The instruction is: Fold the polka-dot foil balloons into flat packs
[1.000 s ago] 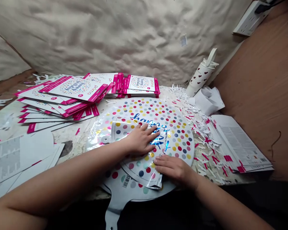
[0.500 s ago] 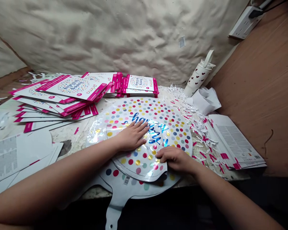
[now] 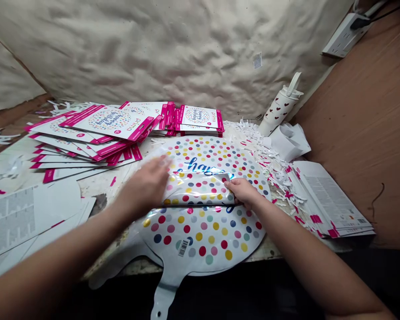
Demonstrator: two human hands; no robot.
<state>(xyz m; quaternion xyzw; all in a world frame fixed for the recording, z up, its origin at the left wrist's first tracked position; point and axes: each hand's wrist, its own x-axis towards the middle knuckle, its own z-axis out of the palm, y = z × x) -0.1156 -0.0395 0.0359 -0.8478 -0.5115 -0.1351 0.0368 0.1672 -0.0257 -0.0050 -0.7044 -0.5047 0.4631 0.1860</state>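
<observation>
A flat round foil balloon [image 3: 203, 231] with coloured dots and blue lettering lies at the table's near edge, its tail hanging over the front. On top of it sits a second dotted balloon folded into a narrow strip [image 3: 196, 189]. My right hand [image 3: 242, 191] pinches the strip's right end. My left hand [image 3: 146, 186] is blurred by motion at the strip's left end, fingers toward the fold.
Stacks of pink-edged printed cards [image 3: 100, 129] fan across the back left. White sheets [image 3: 23, 213] lie at the near left, more printed sheets [image 3: 333, 200] at the right. Paper scraps [image 3: 273, 169] litter the right side. A heart-patterned bottle [image 3: 280, 106] stands by the wall.
The top balloon has been folded up from a half-round into a narrow strip. My right hand moved up to its right end, and my left hand slid left.
</observation>
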